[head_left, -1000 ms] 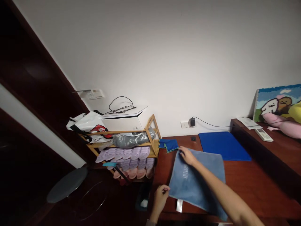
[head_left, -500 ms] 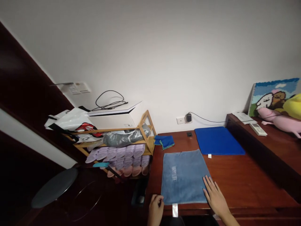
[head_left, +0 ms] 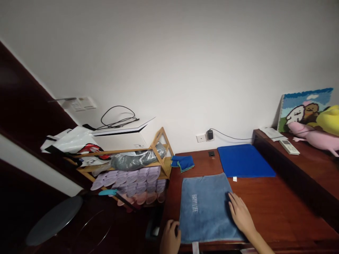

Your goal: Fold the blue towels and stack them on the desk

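A grey-blue towel (head_left: 206, 208) with "HAPPY LIFE" embroidered in white lies spread on the reddish-brown wooden desk (head_left: 265, 204). A white tag (head_left: 195, 247) sticks out from its near edge. My left hand (head_left: 171, 237) is curled at the towel's near left edge, thumb and fingers pinched there; its fingertips are partly hidden. My right hand (head_left: 241, 214) lies over the right edge, its fingers stretched out and slightly bent, pressing on the fabric. Beyond the towel, a bright blue cloth (head_left: 246, 160) lies flat at the back right, and a small folded blue cloth (head_left: 182, 163) rests at the back left.
To the left, a wooden rack (head_left: 165, 165) holds lilac and pink slippers (head_left: 141, 174), a white box (head_left: 122, 139) and bags. A round stool (head_left: 55, 220) stands lower left. On the raised surface at right are a remote control (head_left: 289, 147) and a pink plush toy (head_left: 315, 135).
The towel's near edge has come closer to me and lies flatter. My right hand has slid slightly away from me along the right edge. The view has shifted slightly.
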Action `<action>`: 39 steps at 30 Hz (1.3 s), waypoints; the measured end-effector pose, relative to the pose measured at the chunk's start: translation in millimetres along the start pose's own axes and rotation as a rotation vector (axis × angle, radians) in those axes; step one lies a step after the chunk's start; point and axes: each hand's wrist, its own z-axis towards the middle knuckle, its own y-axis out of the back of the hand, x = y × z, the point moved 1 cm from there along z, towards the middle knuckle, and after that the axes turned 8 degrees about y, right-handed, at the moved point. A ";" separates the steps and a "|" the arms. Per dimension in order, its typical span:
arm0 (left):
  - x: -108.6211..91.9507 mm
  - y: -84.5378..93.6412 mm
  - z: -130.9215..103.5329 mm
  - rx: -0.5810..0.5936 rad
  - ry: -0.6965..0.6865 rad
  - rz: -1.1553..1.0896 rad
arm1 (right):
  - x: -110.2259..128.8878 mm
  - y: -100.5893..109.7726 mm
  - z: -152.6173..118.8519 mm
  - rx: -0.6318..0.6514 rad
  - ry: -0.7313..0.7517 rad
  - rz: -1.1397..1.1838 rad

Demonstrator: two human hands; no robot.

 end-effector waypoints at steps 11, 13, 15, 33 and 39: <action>-110.5 -91.9 121.3 0.070 -0.361 0.339 | -25.0 -57.3 73.7 0.221 -0.028 -0.235; -93.3 -97.0 132.3 0.097 -0.275 0.405 | -39.4 -61.0 57.6 0.201 -0.048 -0.248; -73.7 -97.0 136.4 0.099 -0.234 0.448 | -49.1 -57.9 51.2 0.190 -0.083 -0.261; -56.5 -114.9 195.8 0.099 -0.283 0.438 | -36.5 -57.7 98.2 0.206 -0.085 -0.283; -84.7 -110.0 181.6 -0.045 -0.420 0.385 | -31.5 -57.0 100.6 0.199 -0.116 -0.303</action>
